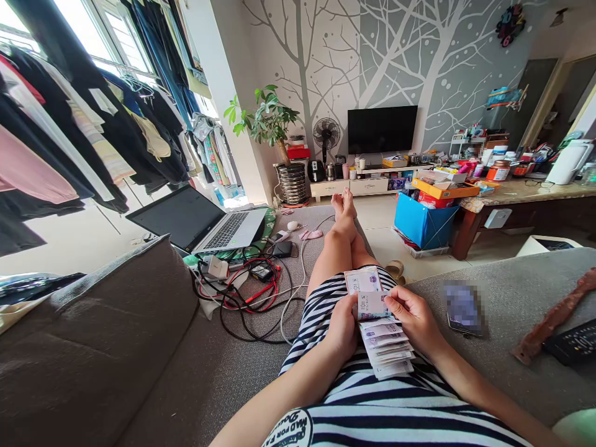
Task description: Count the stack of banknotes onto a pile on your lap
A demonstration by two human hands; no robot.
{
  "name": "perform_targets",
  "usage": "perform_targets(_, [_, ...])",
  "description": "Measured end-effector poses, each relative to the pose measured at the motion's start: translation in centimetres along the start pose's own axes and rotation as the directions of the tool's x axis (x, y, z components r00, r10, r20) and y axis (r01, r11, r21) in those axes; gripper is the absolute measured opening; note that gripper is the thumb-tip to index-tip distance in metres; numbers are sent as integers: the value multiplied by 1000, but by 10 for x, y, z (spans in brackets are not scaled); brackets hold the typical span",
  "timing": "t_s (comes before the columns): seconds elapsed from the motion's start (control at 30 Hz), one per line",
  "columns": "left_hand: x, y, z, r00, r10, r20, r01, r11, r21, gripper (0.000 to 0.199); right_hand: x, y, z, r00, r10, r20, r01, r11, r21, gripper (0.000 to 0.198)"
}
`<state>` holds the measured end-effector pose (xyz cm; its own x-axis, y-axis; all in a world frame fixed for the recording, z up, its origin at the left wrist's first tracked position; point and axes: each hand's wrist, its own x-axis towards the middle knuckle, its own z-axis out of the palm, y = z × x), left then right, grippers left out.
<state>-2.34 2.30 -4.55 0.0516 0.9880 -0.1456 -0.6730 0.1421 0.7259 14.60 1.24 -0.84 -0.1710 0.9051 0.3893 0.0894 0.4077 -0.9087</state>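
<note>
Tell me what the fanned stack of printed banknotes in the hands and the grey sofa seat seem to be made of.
The fanned stack of printed banknotes, held by the left hand and right hand, looks like thin matte paper: the sheets overlap flat with crisp edges. The grey sofa seat looks like woven fabric, dull and faintly textured; the exact fibre cannot be told.

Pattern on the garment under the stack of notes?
Navy and white stripes on the garment, under the banknotes; clearest in the head view.
</note>
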Motion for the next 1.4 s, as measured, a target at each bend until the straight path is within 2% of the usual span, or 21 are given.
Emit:
perform_targets(0.17, [-1,0,0,999,-46,13,46,999,-8,33,-1,-2,-1,1000,-18,2,18,1000,-9,56])
perform_targets(0.33, [-3,-2,0,997,-71,29,71,997,-6,44,-2,2,-2,993,-90,80,88,995,37,70])
perform_targets(0.53, [-2,-2,-4,999,-52,12,51,998,27,28,5,12,1,996,68,-64,-72,995,-74,64])
perform_targets(0.63, [-2,-2,-6,999,-37,15,37,998,59,21,7,15,2,991,102,-91,-112,988,-106,63])
perform_targets(0.87, [1,-8,-10,996,21,83,-32,990,137,18,7,13,1,993,63,-96,-77,986,-147,65])
perform_targets(1.03, [5,-7,-9,997,48,62,-56,990,133,26,4,10,2,996,31,-88,-41,993,-113,63])
perform_targets(1.4, [-5,0,2,998,55,43,-60,991,123,26,1,-1,3,999,23,-40,-27,996,-91,63])
